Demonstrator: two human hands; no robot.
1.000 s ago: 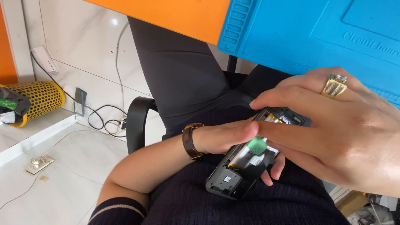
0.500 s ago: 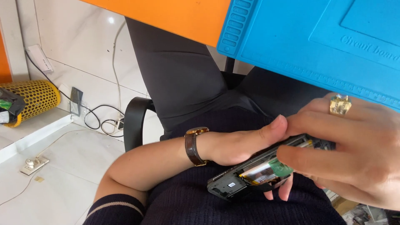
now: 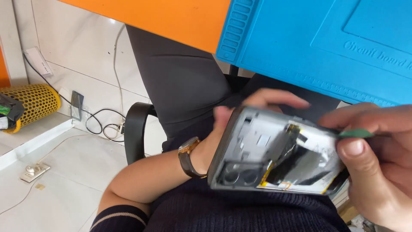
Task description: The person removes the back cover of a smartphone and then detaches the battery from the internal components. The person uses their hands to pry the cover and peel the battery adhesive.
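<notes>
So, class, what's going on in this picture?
A person holds an opened phone over their lap, its back cover off and the insides showing. The left hand grips it from behind. The right hand pinches a thin green tool at the phone's edge. A blue mat lies on the orange table above.

A blue silicone work mat (image 3: 326, 47) lies on an orange table (image 3: 171, 19) at the top of the view. Below it, a black chair armrest (image 3: 134, 129) curves above a pale tiled floor (image 3: 60, 189), where black cables (image 3: 101, 124) coil near a wall. A yellow mesh basket (image 3: 36, 103) rests at far left, beside a small metal fitting (image 3: 33, 171) on the floor.
</notes>
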